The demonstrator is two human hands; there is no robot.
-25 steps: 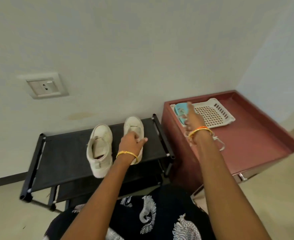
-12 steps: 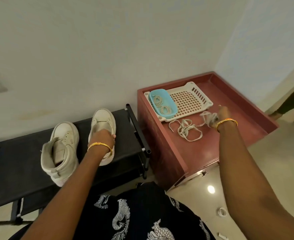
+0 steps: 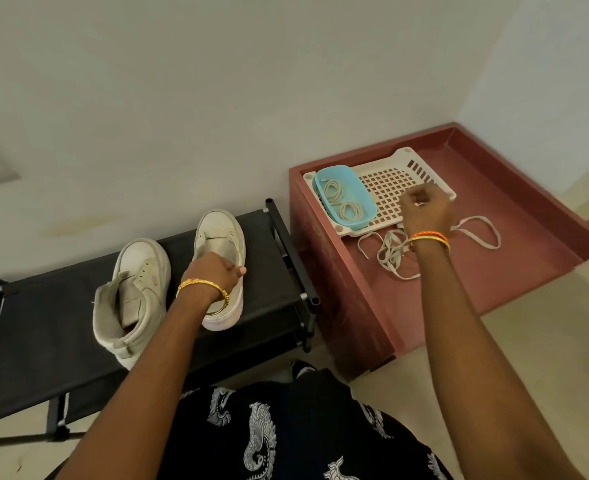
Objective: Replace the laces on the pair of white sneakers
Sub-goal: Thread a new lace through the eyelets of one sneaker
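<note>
A: What differs from half a second ago?

B: The right hand [image 3: 424,211] has moved. It was low over the loose pale flat laces [image 3: 395,252] on the dark red rimmed cabinet top [image 3: 528,216], gripping one end of them. Now it is raised above the cream perforated plastic tray [image 3: 390,183], fingers curled into a fist. The lace tangle lies below the wrist, near the front edge of the tray, with 1 loop [image 3: 482,233] trailing to the right.

A: Is that hand holding anything?

B: I cannot tell. A strand runs up close to the wrist, but the curled fingers hide whatever is inside.

A: And the left hand [image 3: 215,271]?

B: It stays where it was, gripping the collar of the right white leather sneaker [image 3: 220,233] with thumb and fingers closed over the opening.

A: Where are the shoes?

B: Both stand on the top shelf of the black fabric shoe rack [image 3: 43,323], toes toward the wall. The left white high-top sneaker [image 3: 133,292] sits just beside the gripped one, its tongue flopped out, no laces in it.

A: The other laces?

B: 2 coiled round cords [image 3: 341,202] remain in the light blue plastic tub [image 3: 345,195], which rests on the left end of the tray.
</note>
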